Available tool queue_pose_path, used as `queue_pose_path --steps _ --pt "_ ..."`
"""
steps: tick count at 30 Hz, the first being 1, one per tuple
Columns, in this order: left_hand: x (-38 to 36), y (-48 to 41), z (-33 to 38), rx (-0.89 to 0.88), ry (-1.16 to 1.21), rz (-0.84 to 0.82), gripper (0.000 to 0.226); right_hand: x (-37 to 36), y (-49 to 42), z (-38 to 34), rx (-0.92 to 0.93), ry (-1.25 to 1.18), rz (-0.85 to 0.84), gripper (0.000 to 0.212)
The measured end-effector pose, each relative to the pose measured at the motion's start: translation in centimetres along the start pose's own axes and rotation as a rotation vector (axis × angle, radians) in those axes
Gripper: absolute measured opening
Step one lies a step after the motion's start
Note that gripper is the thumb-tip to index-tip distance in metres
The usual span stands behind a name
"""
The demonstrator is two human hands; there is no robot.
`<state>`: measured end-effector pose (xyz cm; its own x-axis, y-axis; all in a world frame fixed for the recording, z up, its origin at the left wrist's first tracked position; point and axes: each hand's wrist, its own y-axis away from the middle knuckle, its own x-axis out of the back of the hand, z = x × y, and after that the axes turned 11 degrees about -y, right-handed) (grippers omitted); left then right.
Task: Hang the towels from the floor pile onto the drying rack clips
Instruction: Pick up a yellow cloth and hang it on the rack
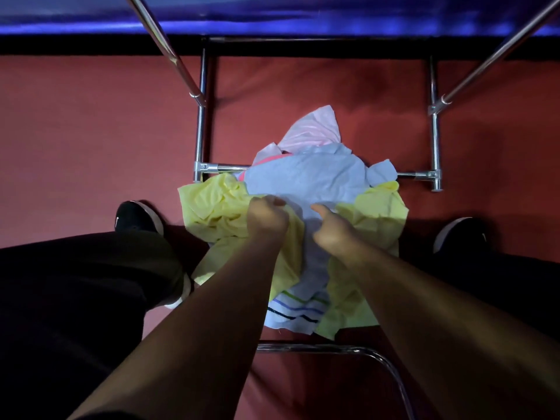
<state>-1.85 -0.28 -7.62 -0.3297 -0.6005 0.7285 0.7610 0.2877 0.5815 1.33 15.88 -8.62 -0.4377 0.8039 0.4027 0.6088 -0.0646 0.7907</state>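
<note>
A pile of towels lies on the red floor between my feet. On top is a light blue towel (306, 180) with coloured stripes at its near end. Yellow towels (212, 204) spread to both sides and a pink towel (315, 128) shows at the far end. My left hand (266, 218) and my right hand (330, 228) both grip the light blue towel near its middle, fingers curled into the cloth. The chrome drying rack's lower frame (200, 140) stands over the pile. No clips are in view.
Two slanted chrome rack rails (163, 47) cross the upper corners. A curved chrome tube (348, 350) runs across the floor near me. My black shoes (136, 218) stand on either side of the pile. A blue surface (272, 13) fills the far edge.
</note>
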Motion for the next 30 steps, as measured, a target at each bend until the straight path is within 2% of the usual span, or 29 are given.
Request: queue_pose_path --steps 2,6,10,13,16,19,22,24,25,27,30 --pt "0.3 0.1 1.3 -0.033 0.059 -0.003 0.033 -1.0 -1.4 0.5 -0.011 -0.009 0.020 0.081" --pt "0.5 0.0 3.1 -0.040 0.283 -0.121 0.024 -2.5 -4.8 2.0 -0.004 -0.045 0.034 0.079" --pt "1.4 -0.1 4.9 -0.098 0.407 -0.199 0.043 -1.0 -1.3 -2.1 0.016 -0.131 -0.003 0.075" --pt "3.0 0.3 6.2 -0.138 0.507 -0.247 0.052 -0.1 1.5 -4.6 0.073 -0.159 -0.003 0.043" --pt "5.1 0.9 7.5 -0.063 0.673 -0.249 0.047 0.8 3.8 -6.4 0.121 -0.266 0.032 0.016" --pt "7.8 2.1 9.2 -0.032 0.906 -0.321 0.050 2.7 5.4 -7.8 0.102 -0.463 0.109 0.016" --pt "11.1 4.4 10.8 -0.073 0.981 -0.390 0.061 5.4 7.5 -9.3 0.112 -0.668 0.179 0.018" --pt "13.3 6.3 11.8 -0.099 1.058 -0.432 0.058 7.1 8.6 -10.4 0.138 -0.688 0.182 0.021" --pt "14.3 7.2 12.3 -0.112 1.115 -0.448 0.058 8.0 9.9 -11.6 0.170 -0.683 0.210 0.031" --pt "16.1 8.8 13.3 -0.144 1.197 -0.472 0.065 9.4 12.0 -13.4 0.223 -0.632 0.257 0.037" --pt "18.1 10.4 14.3 -0.292 1.035 -0.387 0.085 11.7 14.8 -15.9 0.316 -0.526 0.248 0.029"
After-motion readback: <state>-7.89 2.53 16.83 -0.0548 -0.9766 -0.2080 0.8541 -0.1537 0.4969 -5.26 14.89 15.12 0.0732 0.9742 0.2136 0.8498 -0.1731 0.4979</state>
